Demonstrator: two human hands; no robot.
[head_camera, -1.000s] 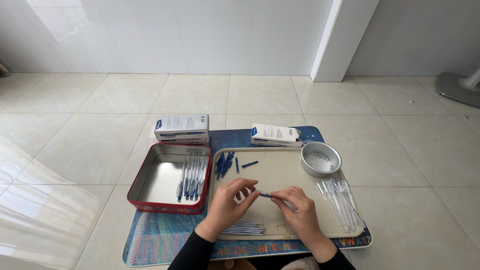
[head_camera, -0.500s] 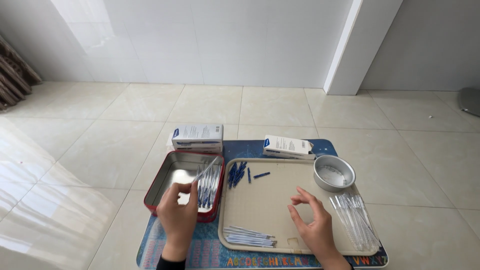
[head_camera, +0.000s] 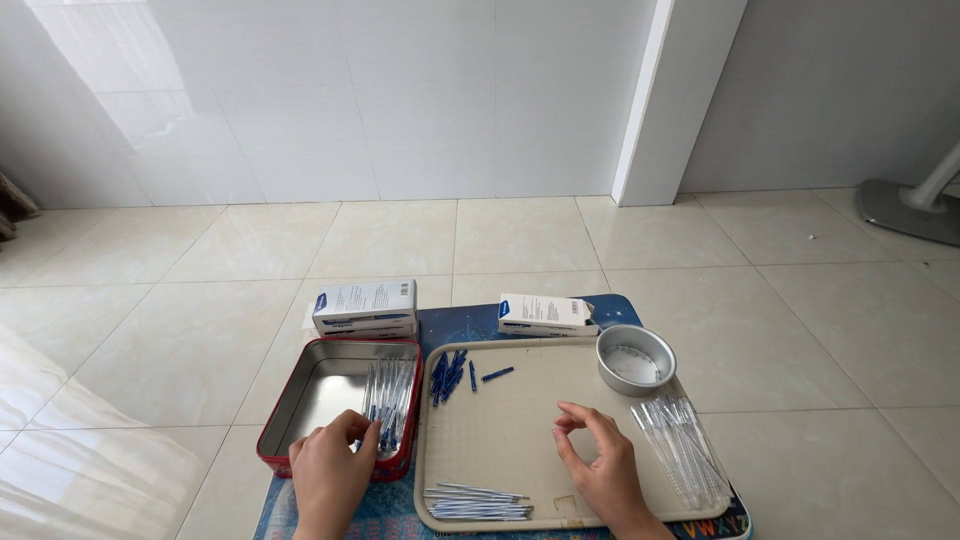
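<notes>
My left hand rests at the near rim of a red metal tin, its fingertips touching the bundle of assembled blue pens lying in the tin. My right hand hovers over the beige tray, fingers curled and apart, holding nothing that I can see. On the tray lie blue pen caps at the far left, a row of pen refills at the near edge and clear pen barrels at the right.
A round metal bowl stands at the tray's far right corner. Two white cardboard boxes sit behind the tin and tray. All rest on a blue mat on a tiled floor; a fan base stands far right.
My hands, together over the tray a second ago, have parted. The left hand moved to the tin and laid a pen among the others; the right hand stayed over the tray.
</notes>
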